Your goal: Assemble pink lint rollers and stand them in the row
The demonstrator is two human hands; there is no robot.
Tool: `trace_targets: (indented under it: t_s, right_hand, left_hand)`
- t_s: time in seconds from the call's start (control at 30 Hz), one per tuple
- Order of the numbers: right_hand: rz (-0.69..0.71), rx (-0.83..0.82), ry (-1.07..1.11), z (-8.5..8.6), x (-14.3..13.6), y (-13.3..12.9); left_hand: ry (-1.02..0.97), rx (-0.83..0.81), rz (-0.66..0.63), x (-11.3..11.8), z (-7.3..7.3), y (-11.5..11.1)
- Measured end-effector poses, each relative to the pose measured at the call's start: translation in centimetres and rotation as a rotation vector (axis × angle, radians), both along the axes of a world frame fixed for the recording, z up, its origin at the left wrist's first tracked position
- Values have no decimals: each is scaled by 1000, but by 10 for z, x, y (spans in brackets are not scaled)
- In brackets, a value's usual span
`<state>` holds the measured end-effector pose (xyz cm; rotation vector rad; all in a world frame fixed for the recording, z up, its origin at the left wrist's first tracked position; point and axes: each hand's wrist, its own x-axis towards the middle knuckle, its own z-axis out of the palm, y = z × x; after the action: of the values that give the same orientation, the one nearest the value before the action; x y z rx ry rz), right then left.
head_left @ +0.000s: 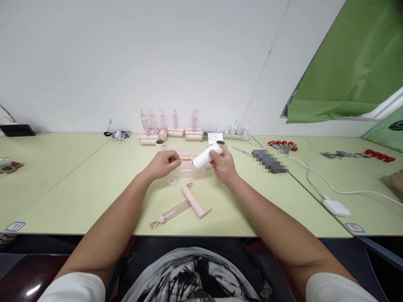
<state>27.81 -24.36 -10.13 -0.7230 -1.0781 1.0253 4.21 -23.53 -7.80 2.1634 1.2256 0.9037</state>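
In my right hand (224, 164) is a white sticky lint roll (206, 156), tilted, gripped at its upper right end. My left hand (164, 163) has its fingers curled into a pinch at the left of the clear pink lint-roller cover (192, 170); anything between the fingertips is too small to make out. Just below this hand a pink disc (172, 180) lies flat. Nearer my body rests a pink lint-roller handle (172, 212) with a clear tube and a loop end, joined to a pink roller frame (195, 203).
Several pink lint rollers (185, 133) stand along the wall. Another white roll (160, 145) stands behind my left hand. To the right are a blurred grey device (270, 161), red-handled pieces (283, 145), a white charger (336, 206) and its cable. A power strip (236, 136) sits at the wall.
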Motion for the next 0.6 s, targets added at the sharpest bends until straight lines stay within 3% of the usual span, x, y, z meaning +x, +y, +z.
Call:
trace_targets:
  t_s: [0.17,0.3,0.43,0.6]
  right_hand:
    - [128,194,-556,2,-4,-16]
    - [181,296,-986,7,-6,-25]
    - [223,306,-1181,11,-4,-25]
    - [283,279,-1257,14,-3,-26]
  left_hand:
    - [-200,70,-42,7,-3,-4]
    - [-176,16,-155,12,0,-10]
    - [-77,-44,-236,16,0,-15]
    - [-14,-70,-285,17,0,-17]
